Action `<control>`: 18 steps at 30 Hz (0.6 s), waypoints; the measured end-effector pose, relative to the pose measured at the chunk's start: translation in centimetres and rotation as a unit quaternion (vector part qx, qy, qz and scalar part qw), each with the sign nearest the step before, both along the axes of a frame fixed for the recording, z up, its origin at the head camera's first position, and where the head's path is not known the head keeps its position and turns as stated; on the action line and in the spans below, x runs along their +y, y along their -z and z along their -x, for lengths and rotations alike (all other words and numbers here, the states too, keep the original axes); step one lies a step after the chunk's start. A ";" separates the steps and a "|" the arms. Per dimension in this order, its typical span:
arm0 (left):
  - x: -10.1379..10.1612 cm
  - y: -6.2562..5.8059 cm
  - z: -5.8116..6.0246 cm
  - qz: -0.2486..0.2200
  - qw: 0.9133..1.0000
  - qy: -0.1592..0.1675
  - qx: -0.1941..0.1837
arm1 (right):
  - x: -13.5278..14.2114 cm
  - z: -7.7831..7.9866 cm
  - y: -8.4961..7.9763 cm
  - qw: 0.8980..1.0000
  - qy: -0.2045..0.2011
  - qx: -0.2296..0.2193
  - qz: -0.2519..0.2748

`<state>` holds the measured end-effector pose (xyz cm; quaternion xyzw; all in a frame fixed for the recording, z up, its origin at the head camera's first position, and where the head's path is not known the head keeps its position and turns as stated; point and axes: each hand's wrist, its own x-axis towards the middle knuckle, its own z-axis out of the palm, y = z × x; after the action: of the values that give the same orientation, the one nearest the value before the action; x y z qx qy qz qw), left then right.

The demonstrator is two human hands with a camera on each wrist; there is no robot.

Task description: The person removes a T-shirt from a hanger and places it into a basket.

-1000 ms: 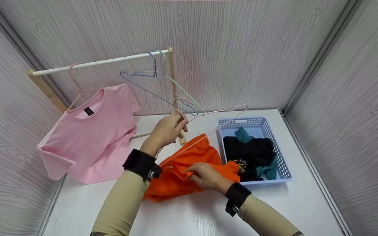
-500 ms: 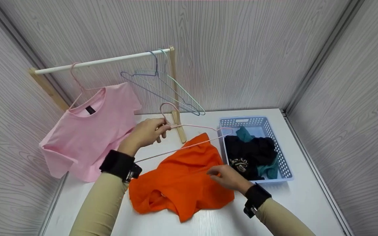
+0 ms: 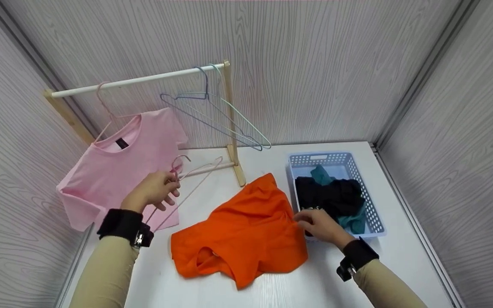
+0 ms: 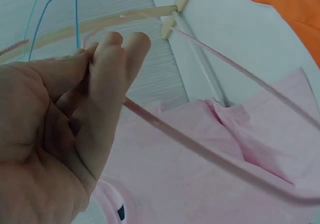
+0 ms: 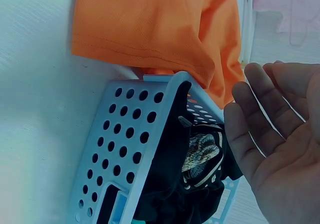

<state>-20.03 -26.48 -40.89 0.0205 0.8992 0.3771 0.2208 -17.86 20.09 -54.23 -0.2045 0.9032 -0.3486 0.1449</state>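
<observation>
In the head view my left hand (image 3: 156, 188) pinches a pink wire hanger (image 3: 186, 194) near the base of its hook, with no garment on it. The left wrist view has the hanger's bars (image 4: 185, 139) running out to the right from behind my fingers. An orange T-shirt (image 3: 238, 239) lies crumpled on the table between my hands, its neck opening toward the front left. My right hand (image 3: 321, 224) hovers over the near left edge of the blue basket (image 3: 372, 214), beside the shirt. In the right wrist view its fingers (image 5: 267, 101) are extended and hold nothing.
A pink T-shirt (image 3: 131, 158) hangs from the rack's white bar (image 3: 156, 77) at the left. Blue (image 3: 212, 122) and mint (image 3: 250, 124) hangers hang bare near the rack's right post (image 3: 230, 107). Black (image 3: 332, 194) and teal (image 3: 353, 222) clothes fill the basket.
My left hand has carried the pink hanger left and nearer, away from the orange T-shirt. My right hand has let go of the shirt, which now lies flatter, and has moved right to the basket.
</observation>
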 end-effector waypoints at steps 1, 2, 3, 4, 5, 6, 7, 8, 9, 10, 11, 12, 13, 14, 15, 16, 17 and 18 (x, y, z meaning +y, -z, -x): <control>-0.1 0.4 0.0 -0.005 1.000 -0.013 -0.004 | 0.1 0.0 0.0 1.000 0.000 -0.003 0.000; 0.0 0.8 0.1 -0.009 1.000 -0.029 -0.005 | 0.1 0.0 0.1 1.000 0.000 -0.008 0.000; 0.0 1.1 0.1 -0.013 0.999 -0.039 -0.003 | 0.2 0.0 0.1 1.000 0.000 -0.012 0.001; 0.2 1.3 0.3 -0.018 0.999 -0.052 0.001 | 0.2 0.0 0.2 1.000 0.001 -0.015 0.001; 0.4 1.5 0.5 -0.026 0.998 -0.063 0.007 | 0.2 0.0 0.2 1.000 0.001 -0.017 0.000; 0.7 1.6 0.6 -0.035 0.996 -0.077 0.013 | 0.2 0.0 0.2 1.000 -0.001 -0.018 0.000; 1.0 1.5 0.9 -0.045 0.995 -0.091 0.023 | 0.2 0.0 0.3 1.000 -0.003 -0.018 0.000; 1.3 1.4 1.2 -0.060 0.992 -0.108 0.034 | 0.2 0.0 0.3 1.000 -0.005 -0.016 -0.001; 1.6 1.1 1.5 -0.076 0.988 -0.127 0.044 | 0.2 -0.1 0.3 1.000 -0.008 -0.014 -0.001; 1.9 0.8 1.8 -0.092 0.983 -0.147 0.055 | 0.2 -0.1 0.3 1.000 -0.010 -0.013 -0.002; 2.3 0.3 2.2 -0.106 0.978 -0.164 0.067 | 0.2 -0.1 0.2 1.000 -0.012 -0.012 -0.002; 2.7 -0.2 2.6 -0.121 0.973 -0.182 0.078 | 0.2 -0.1 0.2 1.000 -0.014 -0.011 -0.001; 3.0 -0.7 3.0 -0.132 0.967 -0.196 0.091 | 0.2 -0.1 0.2 1.000 -0.016 -0.010 -0.001; 3.4 -1.4 3.4 -0.142 0.962 -0.210 0.101 | 0.2 -0.1 0.2 1.000 -0.017 -0.009 0.000; 3.7 -2.0 3.8 -0.149 0.957 -0.223 0.109 | 0.2 -0.1 0.2 1.000 -0.017 -0.009 0.000; 4.1 -2.7 4.2 -0.157 0.953 -0.233 0.116 | 0.3 -0.1 0.2 1.000 -0.017 -0.008 0.001; 4.4 -3.4 4.6 -0.165 0.948 -0.242 0.122 | 0.3 0.0 0.2 1.000 -0.017 -0.007 0.003; 4.7 -4.1 5.0 -0.175 0.944 -0.250 0.128 | 0.3 0.0 0.2 1.000 -0.016 -0.007 0.003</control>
<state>-25.04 -21.80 -36.83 -0.1187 0.8162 0.5654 -0.0044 -17.84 20.36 -54.40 -0.2168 0.8975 -0.3508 0.1562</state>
